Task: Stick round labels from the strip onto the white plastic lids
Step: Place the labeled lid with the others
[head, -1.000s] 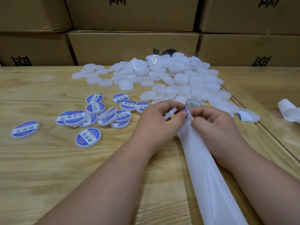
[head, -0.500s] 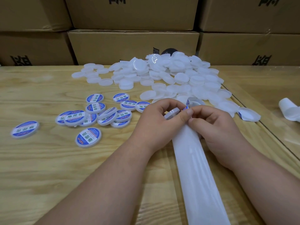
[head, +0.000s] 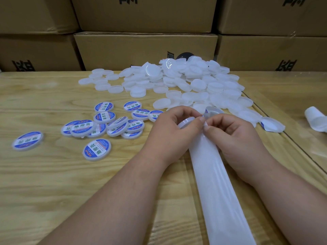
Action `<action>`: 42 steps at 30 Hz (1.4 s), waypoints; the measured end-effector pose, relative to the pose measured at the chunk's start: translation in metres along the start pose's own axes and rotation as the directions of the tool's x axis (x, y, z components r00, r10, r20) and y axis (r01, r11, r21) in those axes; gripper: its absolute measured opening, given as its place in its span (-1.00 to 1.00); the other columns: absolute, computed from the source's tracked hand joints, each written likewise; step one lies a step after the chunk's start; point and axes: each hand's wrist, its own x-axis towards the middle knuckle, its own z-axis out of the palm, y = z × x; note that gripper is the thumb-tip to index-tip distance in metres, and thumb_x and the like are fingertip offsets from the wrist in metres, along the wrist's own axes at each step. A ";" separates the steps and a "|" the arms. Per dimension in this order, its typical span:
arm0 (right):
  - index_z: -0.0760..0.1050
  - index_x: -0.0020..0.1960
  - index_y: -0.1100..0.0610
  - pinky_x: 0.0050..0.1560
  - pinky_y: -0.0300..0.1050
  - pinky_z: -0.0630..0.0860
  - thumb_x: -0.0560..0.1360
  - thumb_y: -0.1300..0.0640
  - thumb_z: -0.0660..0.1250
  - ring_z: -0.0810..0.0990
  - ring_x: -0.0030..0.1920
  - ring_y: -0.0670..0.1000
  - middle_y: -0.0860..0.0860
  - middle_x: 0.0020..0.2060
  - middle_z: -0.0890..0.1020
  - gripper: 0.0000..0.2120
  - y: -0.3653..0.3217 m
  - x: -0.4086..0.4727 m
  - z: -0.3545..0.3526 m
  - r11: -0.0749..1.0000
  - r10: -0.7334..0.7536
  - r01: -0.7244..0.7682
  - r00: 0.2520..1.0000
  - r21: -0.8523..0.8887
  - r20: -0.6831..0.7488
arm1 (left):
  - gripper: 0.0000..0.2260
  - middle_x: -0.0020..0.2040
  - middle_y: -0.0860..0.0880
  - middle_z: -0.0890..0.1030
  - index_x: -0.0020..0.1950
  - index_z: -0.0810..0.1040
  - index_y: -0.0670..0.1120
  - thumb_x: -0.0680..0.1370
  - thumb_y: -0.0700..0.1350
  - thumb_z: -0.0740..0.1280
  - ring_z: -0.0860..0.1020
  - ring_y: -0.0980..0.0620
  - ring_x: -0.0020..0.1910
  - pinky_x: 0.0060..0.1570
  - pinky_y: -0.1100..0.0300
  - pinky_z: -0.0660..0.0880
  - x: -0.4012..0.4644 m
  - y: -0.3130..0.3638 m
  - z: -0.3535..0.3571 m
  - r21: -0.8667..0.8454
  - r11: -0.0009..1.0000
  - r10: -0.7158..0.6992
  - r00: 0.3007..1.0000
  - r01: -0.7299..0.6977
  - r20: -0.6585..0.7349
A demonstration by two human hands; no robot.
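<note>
My left hand (head: 174, 131) grips a white lid (head: 185, 122) on edge, thumb on top. My right hand (head: 233, 137) pinches the top of the white backing strip (head: 217, 188), which runs down toward me between my forearms. A blue-edged label end (head: 208, 111) curls up just above my fingertips, right beside the lid. A heap of bare white lids (head: 185, 82) lies behind my hands. Several labelled lids (head: 106, 124) with blue and white stickers are spread to the left.
Cardboard boxes (head: 145, 48) wall off the back of the wooden table (head: 44, 183). A curled piece of label backing (head: 271, 124) lies right of my hands, and a loose white roll (head: 316, 121) sits at the far right edge. A seam (head: 290, 138) crosses the table on the right.
The strip has swung left and straightened between my forearms. My left hand has tipped the lid closer to the label end, and my right fingers have slid up the strip.
</note>
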 end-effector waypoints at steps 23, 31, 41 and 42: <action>0.44 -0.34 0.15 -0.45 -0.16 0.25 0.39 0.16 0.30 0.27 -0.44 -0.06 -0.08 -0.50 0.34 -0.86 -0.004 0.000 -0.003 0.989 0.086 -0.102 0.986 -0.108 -0.141 | -0.76 -0.22 0.04 0.66 0.02 0.60 0.18 0.53 -0.18 0.37 0.59 0.14 -0.39 -0.43 0.32 0.46 0.002 0.004 -0.003 -0.045 0.999 -0.036 0.956 0.024 -0.290; 0.30 -0.40 0.04 -0.41 -0.12 0.23 0.37 0.12 0.26 0.25 -0.43 -0.06 -0.10 -0.48 0.31 -0.79 -0.002 0.000 -0.002 0.995 0.008 -0.030 0.976 -0.098 -0.216 | -0.80 -0.19 0.08 0.70 -0.09 0.67 0.03 0.55 -0.23 0.31 0.66 0.04 -0.36 -0.43 0.36 0.44 0.002 0.008 -0.006 -0.179 0.983 -0.089 0.939 0.030 -0.332; 0.61 -0.07 -0.10 -0.28 -0.40 0.41 0.48 0.39 0.40 0.53 -0.26 -0.01 -0.03 -0.03 0.54 -0.64 0.000 -0.001 0.004 0.842 -0.465 0.394 0.876 -0.368 -0.127 | -0.84 -0.22 0.09 0.66 -0.14 0.70 0.00 0.43 -0.10 0.31 0.58 0.04 -0.41 -0.40 0.36 0.43 -0.002 0.008 -0.002 -0.165 0.985 -0.079 0.980 0.049 -0.182; 0.62 -0.09 -0.08 -0.28 -0.40 0.40 0.47 0.39 0.41 0.52 -0.27 -0.01 -0.02 -0.04 0.54 -0.66 0.000 -0.001 0.005 0.843 -0.463 0.393 0.878 -0.368 -0.121 | -0.84 -0.22 0.08 0.66 -0.14 0.70 0.00 0.43 -0.10 0.31 0.58 0.03 -0.41 -0.39 0.36 0.43 -0.002 0.008 -0.002 -0.158 0.986 -0.073 0.982 0.045 -0.173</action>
